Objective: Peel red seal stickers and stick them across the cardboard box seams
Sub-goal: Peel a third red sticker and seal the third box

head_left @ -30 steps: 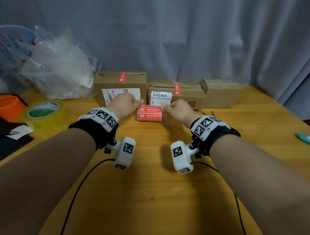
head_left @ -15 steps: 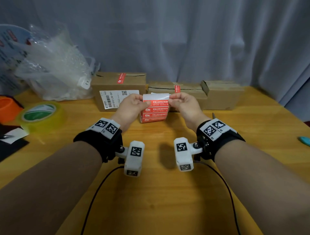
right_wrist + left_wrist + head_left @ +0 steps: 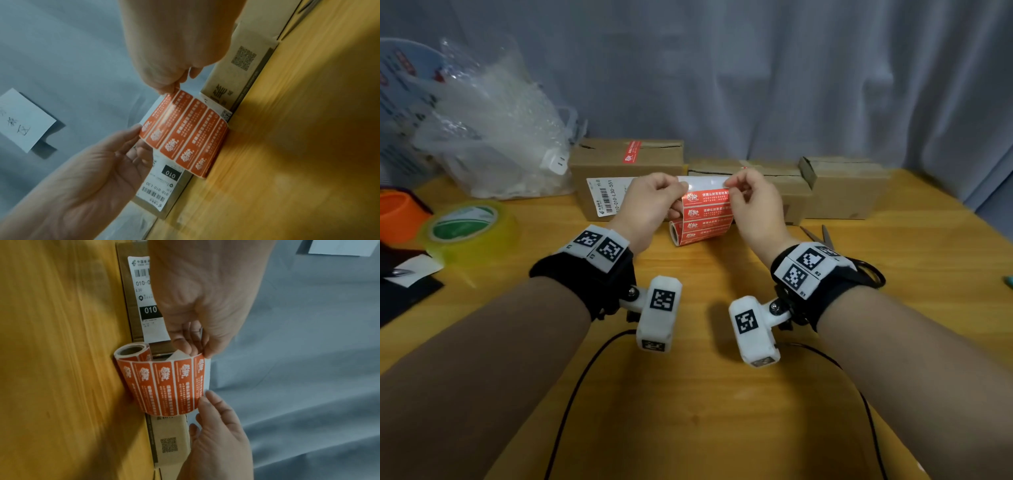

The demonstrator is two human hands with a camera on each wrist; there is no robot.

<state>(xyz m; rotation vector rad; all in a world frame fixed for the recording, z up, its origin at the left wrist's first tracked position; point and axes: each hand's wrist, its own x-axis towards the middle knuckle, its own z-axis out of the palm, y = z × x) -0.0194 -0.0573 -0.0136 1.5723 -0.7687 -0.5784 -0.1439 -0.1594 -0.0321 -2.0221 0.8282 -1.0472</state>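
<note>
Both hands are raised above the wooden surface [image 3: 688, 394], each grip pinched on the unrolled sticker strip [image 3: 707, 209]: left hand [image 3: 650, 205] at its left top corner, right hand [image 3: 751, 209] at its right. The roll [image 3: 681, 234] rests on the surface before three cardboard boxes [image 3: 626, 161]. A clear plastic bag [image 3: 493, 130] holds white items.
</note>
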